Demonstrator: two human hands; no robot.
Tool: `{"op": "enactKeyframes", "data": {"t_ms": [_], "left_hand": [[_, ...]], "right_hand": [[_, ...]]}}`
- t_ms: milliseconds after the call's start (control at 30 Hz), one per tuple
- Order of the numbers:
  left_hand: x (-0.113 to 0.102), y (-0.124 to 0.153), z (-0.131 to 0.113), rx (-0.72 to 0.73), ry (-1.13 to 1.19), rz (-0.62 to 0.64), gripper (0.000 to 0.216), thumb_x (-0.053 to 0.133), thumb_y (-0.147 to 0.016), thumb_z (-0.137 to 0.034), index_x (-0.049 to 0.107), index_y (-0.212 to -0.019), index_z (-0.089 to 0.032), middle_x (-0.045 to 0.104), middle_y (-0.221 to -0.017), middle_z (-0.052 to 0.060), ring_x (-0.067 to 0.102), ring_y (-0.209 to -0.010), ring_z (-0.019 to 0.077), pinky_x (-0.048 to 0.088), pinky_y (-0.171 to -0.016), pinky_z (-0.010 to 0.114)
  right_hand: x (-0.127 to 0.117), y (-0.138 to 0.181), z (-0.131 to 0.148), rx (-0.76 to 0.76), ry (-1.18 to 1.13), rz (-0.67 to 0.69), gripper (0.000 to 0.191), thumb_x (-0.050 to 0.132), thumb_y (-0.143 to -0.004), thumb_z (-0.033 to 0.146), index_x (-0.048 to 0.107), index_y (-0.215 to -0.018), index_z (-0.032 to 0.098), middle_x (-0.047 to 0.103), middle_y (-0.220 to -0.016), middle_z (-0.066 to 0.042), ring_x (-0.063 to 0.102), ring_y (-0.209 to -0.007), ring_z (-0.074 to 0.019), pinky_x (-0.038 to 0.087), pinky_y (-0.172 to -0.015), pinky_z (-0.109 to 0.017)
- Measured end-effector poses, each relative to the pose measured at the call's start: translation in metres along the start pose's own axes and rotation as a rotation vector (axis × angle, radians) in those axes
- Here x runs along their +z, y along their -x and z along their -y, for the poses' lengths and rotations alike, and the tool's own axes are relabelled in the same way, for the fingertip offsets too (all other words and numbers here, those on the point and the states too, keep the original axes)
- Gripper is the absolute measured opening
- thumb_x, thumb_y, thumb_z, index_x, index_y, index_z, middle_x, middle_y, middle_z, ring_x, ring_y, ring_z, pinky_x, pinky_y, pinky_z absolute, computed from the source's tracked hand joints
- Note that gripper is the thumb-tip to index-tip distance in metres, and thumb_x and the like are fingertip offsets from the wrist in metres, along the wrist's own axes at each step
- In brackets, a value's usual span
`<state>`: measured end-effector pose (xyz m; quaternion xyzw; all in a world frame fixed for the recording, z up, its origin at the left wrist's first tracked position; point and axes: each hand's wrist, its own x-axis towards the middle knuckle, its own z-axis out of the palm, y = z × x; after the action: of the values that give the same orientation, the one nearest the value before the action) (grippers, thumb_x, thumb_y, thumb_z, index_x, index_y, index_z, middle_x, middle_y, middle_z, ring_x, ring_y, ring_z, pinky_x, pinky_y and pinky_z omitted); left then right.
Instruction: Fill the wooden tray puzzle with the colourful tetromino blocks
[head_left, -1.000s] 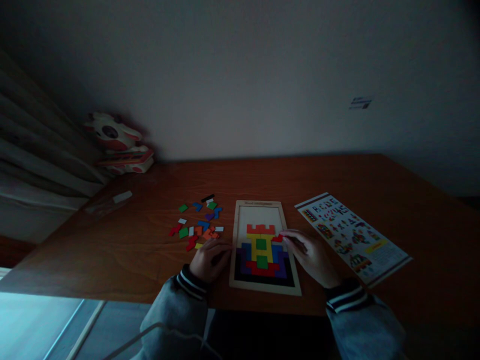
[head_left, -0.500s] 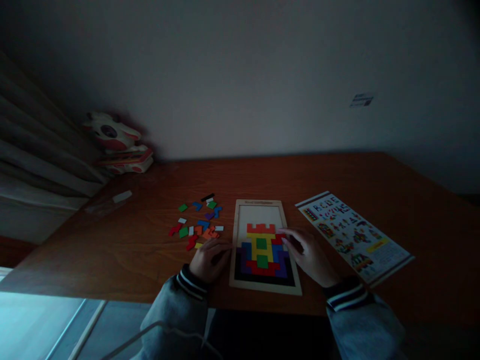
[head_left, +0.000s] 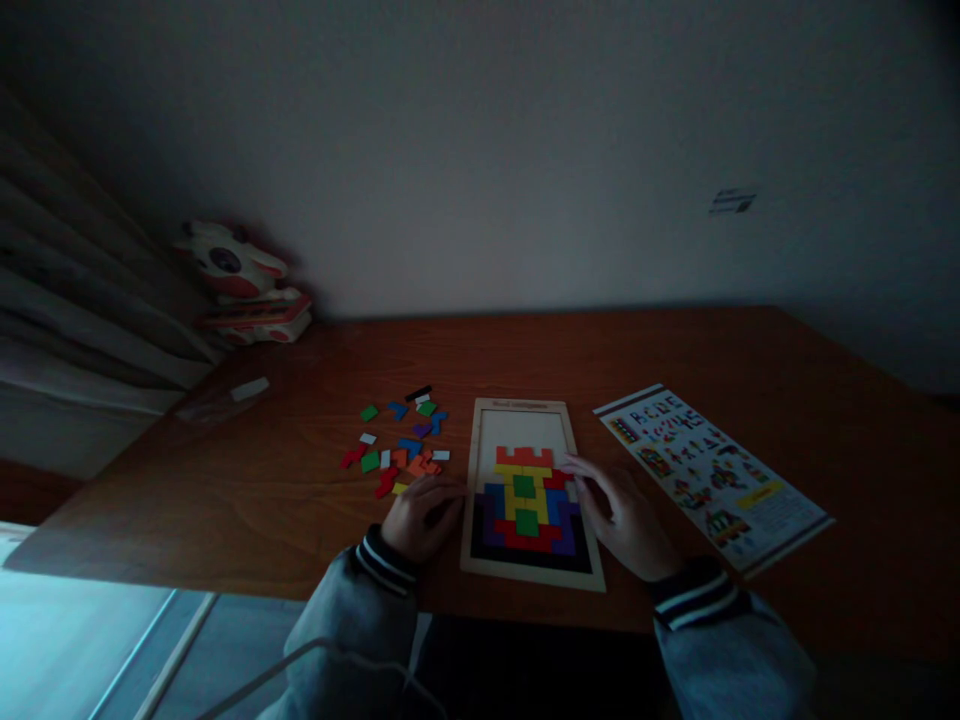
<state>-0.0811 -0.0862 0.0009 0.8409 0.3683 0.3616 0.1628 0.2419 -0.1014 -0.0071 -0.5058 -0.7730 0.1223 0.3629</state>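
Note:
A wooden puzzle board (head_left: 525,405) lies flat on the table, with coloured block pieces laid in its lower part. Black and purple pieces edge the bottom. Two green pieces (head_left: 524,487) sit in the middle among yellow and red, with an orange-red notched piece (head_left: 523,457) on top. My left hand (head_left: 422,517) rests left of the board, thumb and index tips together at its left edge. On the other side, my right hand (head_left: 626,520) has thumb and index apart, its fingertips over the right rim beside a red piece (head_left: 557,479). No piece shows in that hand.
Several loose coloured pieces (head_left: 370,461) lie scattered left of the board. A printed pattern sheet (head_left: 712,470) lies at the right. A cow-shaped toy (head_left: 244,285) stands at the far left by the curtain, near a white strip (head_left: 250,389). The wall (head_left: 487,160) rises behind.
My right hand has drawn back slightly to the right, its fingertips leaving the red piece for the board's rim. My left hand stays at the left edge. The view has shifted a little.

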Motion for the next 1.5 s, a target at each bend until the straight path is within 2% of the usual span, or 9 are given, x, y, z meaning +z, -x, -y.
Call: {"op": "enactKeyframes", "data": {"t_ms": [167, 333, 533, 633, 767, 933, 1167, 1400, 1500], "left_hand": [[0.0, 0.0, -0.001, 0.0, -0.019, -0.016, 0.021, 0.056, -0.093, -0.015, 0.071, -0.106, -0.019, 0.074, -0.103, 0.009, 0.069, -0.094, 0.02, 0.058, -0.085, 0.035], [-0.006, 0.003, -0.001, -0.05, -0.128, -0.131, 0.021, 0.056, -0.093, -0.017, 0.07, -0.108, -0.021, 0.072, -0.106, 0.008, 0.067, -0.098, 0.0204, 0.055, -0.087, 0.037], [-0.038, 0.026, 0.033, -0.209, -0.458, -0.329, 0.02, 0.057, -0.093, -0.024, 0.069, -0.109, -0.021, 0.07, -0.114, 0.01, 0.065, -0.104, 0.024, 0.053, -0.092, 0.042], [-0.06, 0.043, 0.051, -0.249, -0.552, -0.292, 0.022, 0.058, -0.094, -0.029, 0.069, -0.111, -0.021, 0.071, -0.112, 0.01, 0.067, -0.101, 0.0253, 0.053, -0.09, 0.044], [-0.075, 0.061, 0.06, -0.087, -0.515, -0.113, 0.024, 0.061, -0.094, -0.033, 0.068, -0.115, -0.024, 0.074, -0.11, 0.006, 0.07, -0.098, 0.0225, 0.057, -0.086, 0.038], [-0.071, 0.065, 0.058, 0.019, -0.477, -0.118, 0.026, 0.061, -0.096, -0.034, 0.067, -0.12, -0.025, 0.075, -0.11, 0.003, 0.072, -0.096, 0.0184, 0.06, -0.085, 0.031], [-0.071, 0.064, 0.052, 0.109, -0.466, -0.123, 0.027, 0.056, -0.096, -0.021, 0.068, -0.119, -0.026, 0.077, -0.101, 0.001, 0.074, -0.088, 0.0149, 0.061, -0.083, 0.025], [-0.049, 0.048, 0.04, -0.192, -0.455, -0.225, 0.04, 0.057, -0.094, -0.023, 0.058, -0.134, -0.025, 0.072, -0.109, 0.005, 0.072, -0.093, 0.0185, 0.061, -0.084, 0.028], [-0.034, 0.024, 0.025, -0.214, -0.335, -0.182, 0.033, 0.055, -0.094, -0.023, 0.064, -0.126, -0.026, 0.07, -0.099, 0.006, 0.07, -0.085, 0.0163, 0.06, -0.08, 0.026]], "right_hand": [[0.001, 0.0, -0.001, -0.068, 0.054, 0.017, 0.032, 0.05, -0.096, 0.022, 0.058, -0.127, 0.027, 0.072, -0.117, -0.005, 0.066, -0.107, -0.0226, 0.052, -0.094, -0.042], [0.006, 0.002, -0.006, -0.184, 0.093, 0.1, 0.035, 0.052, -0.096, 0.024, 0.058, -0.131, 0.028, 0.068, -0.123, -0.005, 0.063, -0.113, -0.0223, 0.051, -0.097, -0.041], [0.009, 0.004, -0.012, -0.21, 0.092, 0.101, 0.035, 0.054, -0.096, 0.03, 0.058, -0.131, 0.029, 0.07, -0.122, -0.004, 0.065, -0.111, -0.0224, 0.053, -0.094, -0.041], [0.008, 0.006, -0.013, -0.184, 0.078, 0.043, 0.034, 0.053, -0.097, 0.033, 0.058, -0.13, 0.028, 0.07, -0.121, -0.005, 0.066, -0.11, -0.023, 0.054, -0.094, -0.04], [0.007, 0.007, -0.014, -0.13, 0.068, 0.002, 0.036, 0.051, -0.097, 0.033, 0.055, -0.132, 0.028, 0.068, -0.123, -0.006, 0.065, -0.111, -0.024, 0.054, -0.093, -0.041], [0.004, 0.007, -0.011, -0.099, 0.051, -0.051, 0.032, 0.051, -0.097, 0.034, 0.056, -0.128, 0.028, 0.069, -0.119, -0.006, 0.065, -0.11, -0.024, 0.053, -0.094, -0.041], [0.002, 0.007, -0.012, -0.002, 0.032, -0.109, 0.029, 0.05, -0.097, 0.035, 0.058, -0.123, 0.025, 0.068, -0.114, -0.008, 0.065, -0.105, -0.0236, 0.054, -0.091, -0.039], [0.003, 0.005, -0.013, -0.017, 0.007, -0.148, 0.025, 0.051, -0.096, 0.032, 0.059, -0.119, 0.024, 0.068, -0.111, -0.009, 0.065, -0.104, -0.0238, 0.055, -0.089, -0.04], [0.001, 0.003, -0.01, -0.029, 0.011, -0.16, 0.022, 0.052, -0.096, 0.03, 0.061, -0.115, 0.023, 0.068, -0.11, -0.009, 0.066, -0.103, -0.0237, 0.055, -0.088, -0.039]]}}
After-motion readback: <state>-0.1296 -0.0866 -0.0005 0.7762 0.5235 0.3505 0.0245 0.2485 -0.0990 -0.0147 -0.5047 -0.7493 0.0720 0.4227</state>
